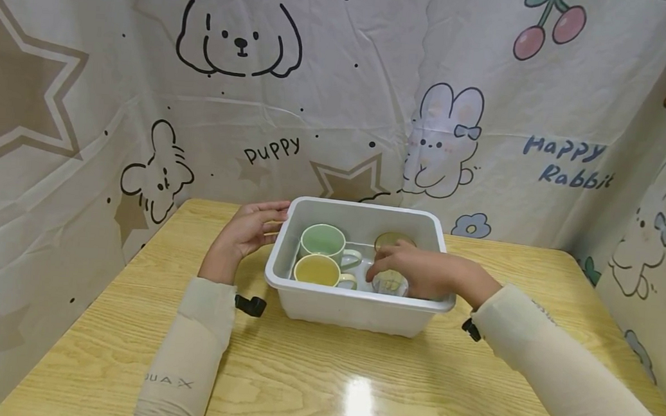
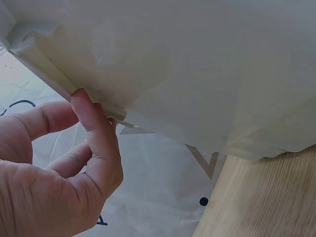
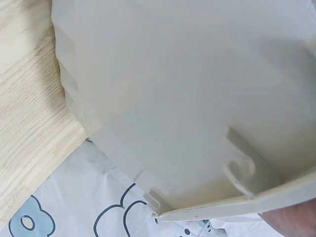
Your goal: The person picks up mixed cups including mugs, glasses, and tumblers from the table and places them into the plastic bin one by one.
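Observation:
A white plastic bin (image 1: 356, 295) stands on the table with cups in it. My left hand (image 1: 253, 229) is at its left side, and in the left wrist view the thumb and fingers of that hand (image 2: 64, 173) grip under the rim. My right hand (image 1: 418, 271) reaches over the right rim into the bin, its fingers curled about a clear glass (image 1: 390, 283) that they partly hide. Behind that hand, a brownish see-through glass (image 1: 396, 239) shows its upper part. On the bin's left side, a green mug (image 1: 323, 239) sits behind a yellow mug (image 1: 315, 271), both handles pointing right.
The wooden table (image 1: 298, 379) extends around the bin and reflects a bright light at the front. A printed curtain (image 1: 354, 74) hangs close behind the bin and along both sides. Hooked tabs (image 3: 247, 168) project under the bin's right rim.

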The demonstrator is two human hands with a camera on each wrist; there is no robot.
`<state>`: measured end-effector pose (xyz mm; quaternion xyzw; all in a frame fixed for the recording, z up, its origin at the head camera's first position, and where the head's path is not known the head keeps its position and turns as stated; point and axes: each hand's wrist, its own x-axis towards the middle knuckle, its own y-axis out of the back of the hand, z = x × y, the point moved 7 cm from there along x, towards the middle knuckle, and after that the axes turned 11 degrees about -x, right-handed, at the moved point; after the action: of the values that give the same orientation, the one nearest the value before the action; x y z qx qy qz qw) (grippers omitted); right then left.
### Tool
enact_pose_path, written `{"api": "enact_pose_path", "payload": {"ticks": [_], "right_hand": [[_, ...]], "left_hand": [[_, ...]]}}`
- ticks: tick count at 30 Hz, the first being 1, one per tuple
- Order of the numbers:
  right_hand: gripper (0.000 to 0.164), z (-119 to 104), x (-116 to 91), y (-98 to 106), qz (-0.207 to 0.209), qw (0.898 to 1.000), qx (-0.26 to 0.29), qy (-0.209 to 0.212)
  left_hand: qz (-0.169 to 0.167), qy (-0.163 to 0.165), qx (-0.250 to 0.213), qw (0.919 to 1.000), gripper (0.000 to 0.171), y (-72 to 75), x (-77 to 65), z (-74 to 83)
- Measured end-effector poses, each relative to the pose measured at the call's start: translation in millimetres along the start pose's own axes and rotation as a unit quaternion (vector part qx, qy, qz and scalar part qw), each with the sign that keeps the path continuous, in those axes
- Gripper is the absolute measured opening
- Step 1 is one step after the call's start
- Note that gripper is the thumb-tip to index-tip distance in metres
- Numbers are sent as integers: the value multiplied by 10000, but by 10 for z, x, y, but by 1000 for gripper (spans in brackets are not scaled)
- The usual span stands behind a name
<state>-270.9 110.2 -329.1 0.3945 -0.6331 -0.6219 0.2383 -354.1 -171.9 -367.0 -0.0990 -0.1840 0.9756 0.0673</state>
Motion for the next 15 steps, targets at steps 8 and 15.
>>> {"api": "enact_pose_path", "payload": {"ticks": [8, 15], "right_hand": [[56, 12, -16, -17, -13, 10000, 16, -57], [59, 25, -21, -19, -2, 10000, -1, -37]], "left_hand": [[5, -2, 10, 10000, 47, -9, -6, 3], [35, 15, 37, 10000, 48, 0, -5, 1]]}}
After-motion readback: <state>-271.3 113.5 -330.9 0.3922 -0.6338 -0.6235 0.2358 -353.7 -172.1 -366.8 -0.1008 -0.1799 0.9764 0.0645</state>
